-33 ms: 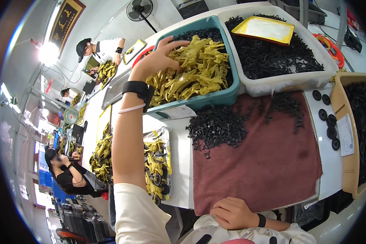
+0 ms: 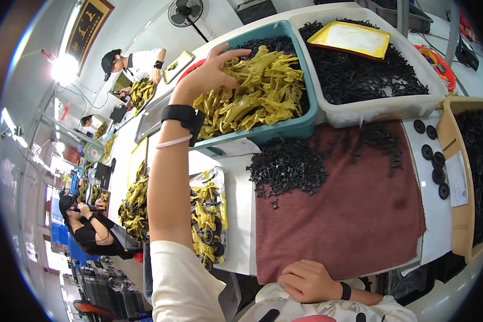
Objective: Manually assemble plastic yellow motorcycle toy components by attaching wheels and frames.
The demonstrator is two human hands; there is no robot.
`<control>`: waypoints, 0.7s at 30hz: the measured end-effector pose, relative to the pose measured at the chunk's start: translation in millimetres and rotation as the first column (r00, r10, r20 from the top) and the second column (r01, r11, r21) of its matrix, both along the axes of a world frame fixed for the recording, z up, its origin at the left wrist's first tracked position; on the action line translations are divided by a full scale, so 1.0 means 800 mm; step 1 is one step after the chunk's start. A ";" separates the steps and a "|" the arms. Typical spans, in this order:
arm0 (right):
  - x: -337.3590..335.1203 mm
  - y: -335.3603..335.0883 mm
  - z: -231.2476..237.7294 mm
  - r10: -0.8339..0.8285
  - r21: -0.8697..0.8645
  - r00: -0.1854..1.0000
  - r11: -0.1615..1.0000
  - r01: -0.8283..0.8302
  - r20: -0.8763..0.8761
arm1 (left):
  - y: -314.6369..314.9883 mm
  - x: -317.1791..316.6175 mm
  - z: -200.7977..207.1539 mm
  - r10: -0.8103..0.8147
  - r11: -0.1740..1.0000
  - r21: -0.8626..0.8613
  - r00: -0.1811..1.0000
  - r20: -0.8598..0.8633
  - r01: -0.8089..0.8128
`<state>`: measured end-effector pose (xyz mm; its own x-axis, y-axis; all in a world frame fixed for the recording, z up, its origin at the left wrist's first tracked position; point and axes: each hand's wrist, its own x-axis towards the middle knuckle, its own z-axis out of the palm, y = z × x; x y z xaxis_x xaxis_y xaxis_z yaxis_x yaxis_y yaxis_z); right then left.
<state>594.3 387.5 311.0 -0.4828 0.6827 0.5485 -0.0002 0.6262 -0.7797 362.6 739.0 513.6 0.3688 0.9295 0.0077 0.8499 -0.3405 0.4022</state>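
Observation:
My left hand (image 2: pixel 209 72) is over the left end of a teal bin (image 2: pixel 273 134), its fingers spread and curved, holding nothing that I can see. Right beside and below its fingers lies a heap of yellow plastic toy motorcycle body pieces (image 2: pixel 268 94). The left wrist wears a black band and a pale ring. My right hand (image 2: pixel 308 282) rests by the near edge of a dark red cloth (image 2: pixel 338 225), fingers curled together, with nothing showing between them. On the cloth's far left part lies a pile of small black plastic parts (image 2: pixel 290 169).
A white bin (image 2: pixel 381 110) of black parts bears a yellow-rimmed tray (image 2: pixel 351 38). Several black wheels (image 2: pixel 438 176) lie beside a tan bin (image 2: pixel 461 214) at the right. Partly assembled yellow motorcycles (image 2: pixel 206 217) fill a tray by my left forearm. Co-workers (image 2: pixel 94 225) are at the left.

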 end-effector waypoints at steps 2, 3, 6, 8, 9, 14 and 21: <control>0.001 0.002 0.001 -0.020 0.012 1.000 1.000 0.020 0.002 | -0.013 0.017 0.013 0.098 0.992 -0.074 0.995 0.008 -0.098; 0.001 0.001 0.002 -0.048 0.027 0.999 0.998 0.048 0.003 | -0.007 0.014 0.003 0.109 0.991 -0.076 0.994 0.006 -0.108; -0.002 -0.002 0.004 -0.056 0.032 0.998 0.998 0.055 0.019 | 0.011 -0.005 -0.025 -0.036 0.998 0.048 0.999 -0.027 0.037; -0.002 -0.002 0.004 -0.061 0.030 0.998 0.998 0.060 0.030 | 0.005 -0.003 -0.029 -0.029 0.995 0.098 0.999 -0.032 0.032; -0.002 -0.003 0.005 -0.066 0.026 0.997 0.998 0.065 0.034 | 0.002 -0.005 -0.025 0.013 0.999 -0.039 0.991 0.135 -0.007; -0.008 -0.001 0.006 -0.115 0.067 0.992 0.991 0.111 0.056 | -0.029 -0.009 0.000 0.107 0.992 0.081 0.987 -0.116 -0.098; -0.008 -0.004 0.010 -0.142 0.084 0.985 0.987 0.135 0.093 | -0.147 -0.062 0.025 0.101 0.911 0.411 0.959 -0.266 0.018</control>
